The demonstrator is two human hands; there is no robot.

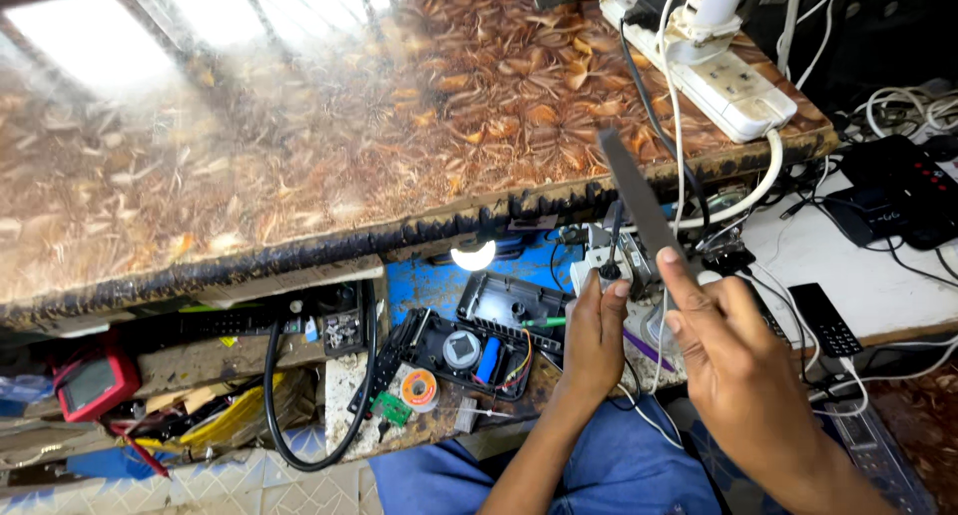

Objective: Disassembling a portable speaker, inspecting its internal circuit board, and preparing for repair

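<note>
My right hand (pixel 733 340) gripped a flat grey file (pixel 639 201), its blade slanting up toward eleven o'clock. At nine o'clock of it, my left hand (pixel 596 335) pinched a small white part (pixel 606 261) at the fingertips. Farther at nine lay an opened black casing (pixel 469 350) with a blue cell. Beyond, at twelve, the patterned table (pixel 299 146) carried a white power strip (pixel 718 76).

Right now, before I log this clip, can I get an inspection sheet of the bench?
Surface: glossy leaf-patterned counter above a crowded lower shelf.
Job's things: flat grey file; small grey part.
Clutter: opened black casing, solder reel, red meter.
Grips: right hand pinches the file; left hand holds the part.
Cables: black loop; white leads from power strip.
Surroundings: black handset.
</note>
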